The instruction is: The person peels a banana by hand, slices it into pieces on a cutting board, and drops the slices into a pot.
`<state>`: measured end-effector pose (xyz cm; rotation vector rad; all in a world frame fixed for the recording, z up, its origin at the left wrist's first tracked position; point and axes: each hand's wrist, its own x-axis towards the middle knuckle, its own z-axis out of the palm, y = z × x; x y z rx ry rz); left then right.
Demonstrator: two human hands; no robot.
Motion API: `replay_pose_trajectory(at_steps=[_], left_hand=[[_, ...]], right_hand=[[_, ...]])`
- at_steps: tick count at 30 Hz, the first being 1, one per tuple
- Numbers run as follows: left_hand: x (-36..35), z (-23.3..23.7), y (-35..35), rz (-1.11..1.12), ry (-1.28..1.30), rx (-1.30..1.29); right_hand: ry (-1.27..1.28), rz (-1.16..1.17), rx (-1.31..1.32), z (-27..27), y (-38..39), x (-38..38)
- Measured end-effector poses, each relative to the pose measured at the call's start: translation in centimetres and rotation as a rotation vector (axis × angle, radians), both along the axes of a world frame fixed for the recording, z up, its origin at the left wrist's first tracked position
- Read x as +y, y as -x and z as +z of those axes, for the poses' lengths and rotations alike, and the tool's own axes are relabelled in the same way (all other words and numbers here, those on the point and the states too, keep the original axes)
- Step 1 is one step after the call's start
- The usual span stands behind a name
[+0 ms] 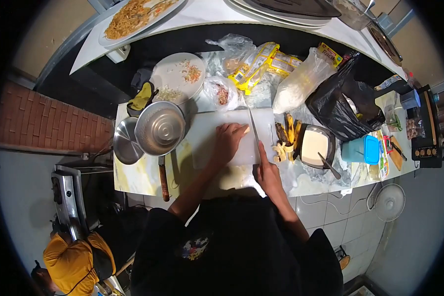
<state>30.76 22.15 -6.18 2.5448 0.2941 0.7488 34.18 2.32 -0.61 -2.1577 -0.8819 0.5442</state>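
A white cutting board [207, 128] lies in front of me on the marble-patterned table. My left hand [227, 143] rests on it, its curled fingers pressing down a small pale piece of food [246, 129] that is mostly hidden under the fingertips. In my right hand [269, 175] is a knife [253, 121], index finger laid along it. The blade points away from me, just right of the pale piece. Banana peels [287, 138], yellow and dark, lie right of the board, beside a dark square bowl [330, 141] of cream-coloured batter [313, 145] with a spoon [329, 165] in it.
Left of the board sit a steel pan [160, 129] with a wooden handle and a plate [163, 69] with shreds. Behind are yellow packets [254, 66], a bag of white powder [301, 84] and a black plastic bag [343, 101]. A person in orange [74, 259] is at lower left.
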Motion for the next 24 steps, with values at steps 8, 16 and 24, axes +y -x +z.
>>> replay_pose_trajectory(at_steps=[8,16,24], left_hand=[[0.2,0.0,0.0,0.006,-0.063,-0.01],[0.3,-1.0,0.0,0.011,-0.1,-0.042],[0.4,-0.8,0.2,-0.014,-0.008,-0.052]], right_hand=[[0.041,0.073,-0.031,-0.5,0.5,0.0],[0.027,0.064,-0.039,-0.6,0.9,0.2],[0.033,0.076,-0.088,-0.7,1.0,0.3]])
